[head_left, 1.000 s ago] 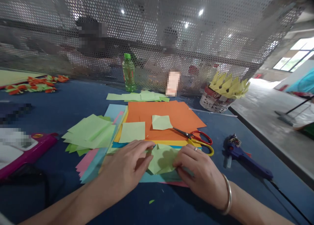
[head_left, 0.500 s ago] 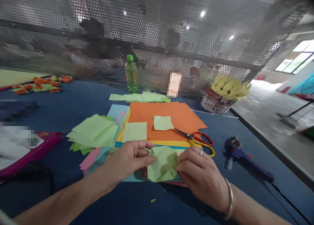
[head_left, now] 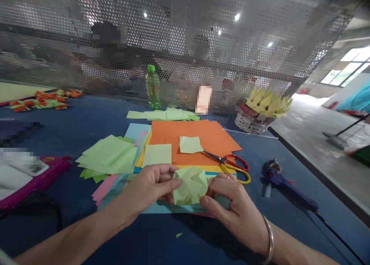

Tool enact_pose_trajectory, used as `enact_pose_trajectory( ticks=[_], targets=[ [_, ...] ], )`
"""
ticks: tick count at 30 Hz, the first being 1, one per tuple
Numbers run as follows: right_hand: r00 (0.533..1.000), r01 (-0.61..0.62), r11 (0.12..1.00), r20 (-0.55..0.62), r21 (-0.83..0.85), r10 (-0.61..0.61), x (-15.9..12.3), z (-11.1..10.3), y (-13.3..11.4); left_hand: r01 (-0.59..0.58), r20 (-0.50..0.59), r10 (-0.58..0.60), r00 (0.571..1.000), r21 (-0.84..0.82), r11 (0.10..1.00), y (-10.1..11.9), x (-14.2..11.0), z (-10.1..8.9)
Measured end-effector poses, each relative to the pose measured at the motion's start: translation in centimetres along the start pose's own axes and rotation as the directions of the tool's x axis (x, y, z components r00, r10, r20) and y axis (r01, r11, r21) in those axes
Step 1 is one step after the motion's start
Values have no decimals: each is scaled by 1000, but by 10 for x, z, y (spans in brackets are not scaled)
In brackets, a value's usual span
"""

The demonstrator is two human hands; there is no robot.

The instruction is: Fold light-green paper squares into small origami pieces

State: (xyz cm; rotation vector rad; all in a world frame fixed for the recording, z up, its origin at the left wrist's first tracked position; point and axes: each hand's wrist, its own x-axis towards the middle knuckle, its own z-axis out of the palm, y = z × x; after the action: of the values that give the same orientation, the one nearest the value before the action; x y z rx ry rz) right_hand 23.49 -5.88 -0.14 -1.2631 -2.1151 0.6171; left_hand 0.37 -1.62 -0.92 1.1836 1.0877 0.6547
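Paper piece [head_left: 189, 184], light green, creased, lower center of frame, between both hands. Left hand [head_left: 157, 184] pinches its left edge, thumb on top. Right hand [head_left: 232, 201] curled at right edge, thumb at lower corner; can't tell if gripping. Scissors [head_left: 223, 160] just above right hand, glue gun [head_left: 291, 190] right of frame, green sheets [head_left: 105, 155] left of center.

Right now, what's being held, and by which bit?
A creased green paper: the left hand pinches its left edge; the right hand is at its right edge, grip unclear.
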Motion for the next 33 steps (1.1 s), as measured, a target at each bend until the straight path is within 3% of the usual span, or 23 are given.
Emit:
enact_pose_trajectory(
  ticks=[11,21,33],
  targets=[
    [996,-80,996,-22,29,81,1,9,5,7,-43,-8,999,-28,1000,1,-1,0],
    [990,-137,990,25,29,136,3,9,7,7,-36,-9,999,-35,999,3,-1,1],
    [995,-96,990,-20,-99,95,1,9,11,-29,-73,30,997,16,999,6,-1,1]
  ],
)
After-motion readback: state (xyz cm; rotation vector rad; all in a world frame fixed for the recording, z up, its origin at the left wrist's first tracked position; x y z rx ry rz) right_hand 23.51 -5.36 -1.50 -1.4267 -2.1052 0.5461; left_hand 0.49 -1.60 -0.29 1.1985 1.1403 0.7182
